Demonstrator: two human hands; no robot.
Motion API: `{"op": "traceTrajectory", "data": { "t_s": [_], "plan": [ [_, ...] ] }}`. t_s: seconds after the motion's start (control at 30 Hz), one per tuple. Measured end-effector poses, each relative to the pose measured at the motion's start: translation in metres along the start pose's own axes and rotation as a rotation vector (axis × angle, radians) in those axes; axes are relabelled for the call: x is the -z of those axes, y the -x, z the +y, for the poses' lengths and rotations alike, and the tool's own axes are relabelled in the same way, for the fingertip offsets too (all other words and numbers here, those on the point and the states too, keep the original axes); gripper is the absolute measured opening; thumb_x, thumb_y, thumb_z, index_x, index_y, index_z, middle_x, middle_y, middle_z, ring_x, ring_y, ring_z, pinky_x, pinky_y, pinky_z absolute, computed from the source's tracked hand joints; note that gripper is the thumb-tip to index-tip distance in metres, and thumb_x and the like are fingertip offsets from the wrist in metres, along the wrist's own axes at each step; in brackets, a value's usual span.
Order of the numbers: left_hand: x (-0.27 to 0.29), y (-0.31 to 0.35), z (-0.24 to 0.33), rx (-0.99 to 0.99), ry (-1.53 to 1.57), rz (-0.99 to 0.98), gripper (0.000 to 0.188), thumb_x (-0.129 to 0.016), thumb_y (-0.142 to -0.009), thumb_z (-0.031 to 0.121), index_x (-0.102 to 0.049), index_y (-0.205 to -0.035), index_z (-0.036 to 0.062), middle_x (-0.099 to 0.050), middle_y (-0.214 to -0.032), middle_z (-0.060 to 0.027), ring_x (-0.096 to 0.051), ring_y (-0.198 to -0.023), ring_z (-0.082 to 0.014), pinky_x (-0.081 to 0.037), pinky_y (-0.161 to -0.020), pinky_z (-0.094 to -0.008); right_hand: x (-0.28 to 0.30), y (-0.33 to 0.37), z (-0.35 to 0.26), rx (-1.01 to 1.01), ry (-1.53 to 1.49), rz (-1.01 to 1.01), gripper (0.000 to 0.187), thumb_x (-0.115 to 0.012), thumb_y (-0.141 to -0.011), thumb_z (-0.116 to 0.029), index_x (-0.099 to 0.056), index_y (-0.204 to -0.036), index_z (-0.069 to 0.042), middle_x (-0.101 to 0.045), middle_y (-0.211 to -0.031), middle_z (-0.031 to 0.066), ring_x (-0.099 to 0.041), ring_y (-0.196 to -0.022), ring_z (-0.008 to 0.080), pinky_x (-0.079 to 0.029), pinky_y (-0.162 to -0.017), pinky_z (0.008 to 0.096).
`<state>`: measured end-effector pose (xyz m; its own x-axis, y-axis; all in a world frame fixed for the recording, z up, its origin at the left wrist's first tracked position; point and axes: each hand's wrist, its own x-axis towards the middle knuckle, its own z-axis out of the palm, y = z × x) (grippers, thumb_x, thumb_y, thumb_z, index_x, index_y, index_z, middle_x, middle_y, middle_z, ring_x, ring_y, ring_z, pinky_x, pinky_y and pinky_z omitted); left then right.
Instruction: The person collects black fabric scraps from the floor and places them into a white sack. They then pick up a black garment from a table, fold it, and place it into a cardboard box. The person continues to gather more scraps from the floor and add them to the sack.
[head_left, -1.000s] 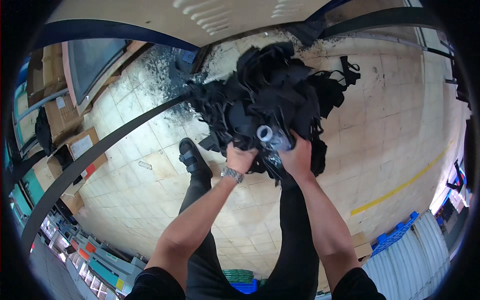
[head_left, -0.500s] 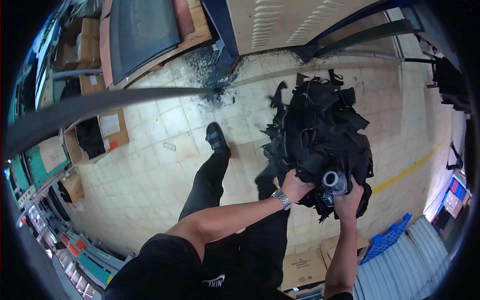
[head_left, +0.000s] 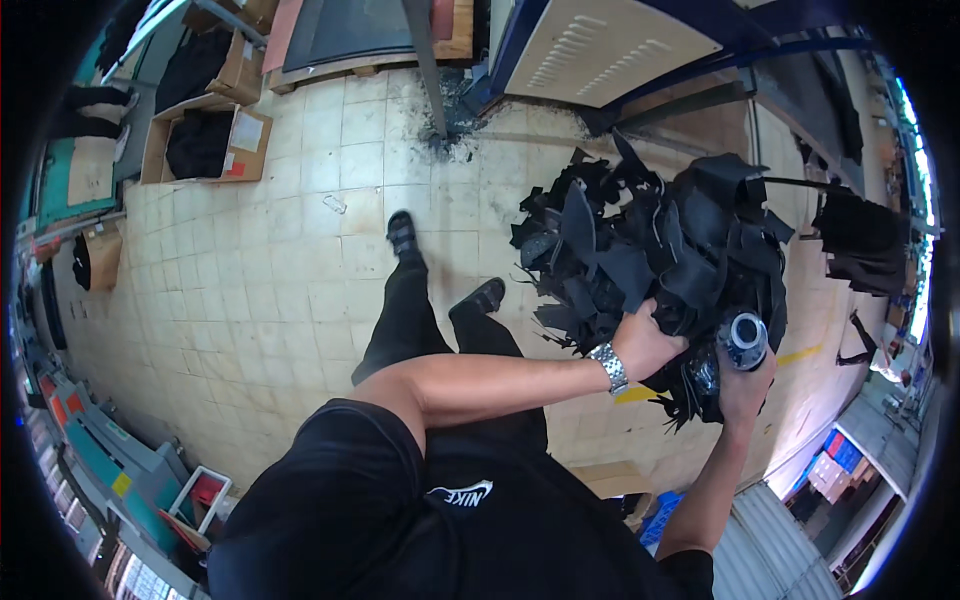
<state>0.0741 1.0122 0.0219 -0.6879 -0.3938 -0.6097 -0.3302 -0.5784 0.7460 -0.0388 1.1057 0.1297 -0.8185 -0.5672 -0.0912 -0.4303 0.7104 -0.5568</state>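
Note:
A large heap of black fabric-like scraps (head_left: 690, 260), cut in strips and odd pieces, is bunched in front of me on the right. My left hand (head_left: 645, 345), with a metal-band watch at its wrist, is closed on the near edge of the heap; its fingertips are partly hidden among the pieces. At the heap's near right side, my right hand (head_left: 748, 385) is wrapped round a clear plastic bottle (head_left: 740, 348), whose round end faces up. Whether those fingers also grip scraps is hidden.
Tiled floor (head_left: 300, 270) extends to my left. Open cardboard boxes with black material (head_left: 250, 145) stand at the far left. A beige vented cabinet (head_left: 610, 55) is ahead, beside a grey post (head_left: 425, 70). Black material (head_left: 860, 240) hangs at the right; a yellow line crosses the floor.
The heap and both hands have shifted right in view. My feet have moved, and the view has turned. Both hands keep their grip.

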Motion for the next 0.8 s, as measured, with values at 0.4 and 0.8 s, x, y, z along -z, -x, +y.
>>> {"op": "traceTrajectory", "data": {
  "t_s": [0.4, 0.8],
  "plan": [
    [0.185, 0.088, 0.046, -0.446, 0.346, 0.189, 0.019, -0.065, -0.08, -0.005, -0.068, -0.099, -0.0038, -0.07, -0.094, -0.0047, -0.067, -0.076, -0.0148, -0.054, -0.069, -0.0303, -0.057, 0.047, -0.203, 0.335, 0.112, -0.058, 0.05, -0.079, -0.066, -0.013, -0.068, -0.112, 0.006, -0.066, -0.089, 0.0304, -0.066, -0.092, 0.0427, -0.053, -0.083, 0.0436],
    [0.5, 0.205, 0.077, -0.55, 0.184, 0.467, 0.032, -0.071, -0.076, 0.004, -0.066, -0.106, -0.006, -0.073, -0.098, -0.0088, -0.068, -0.084, -0.0182, -0.054, -0.08, -0.0347, -0.274, 0.099, -0.458, 0.481, -0.083, -0.339, 0.032, -0.074, -0.072, -0.006, -0.069, -0.103, 0.003, -0.067, -0.091, 0.0278, -0.067, -0.095, 0.0405, -0.054, -0.081, 0.0387]
  ]
}}
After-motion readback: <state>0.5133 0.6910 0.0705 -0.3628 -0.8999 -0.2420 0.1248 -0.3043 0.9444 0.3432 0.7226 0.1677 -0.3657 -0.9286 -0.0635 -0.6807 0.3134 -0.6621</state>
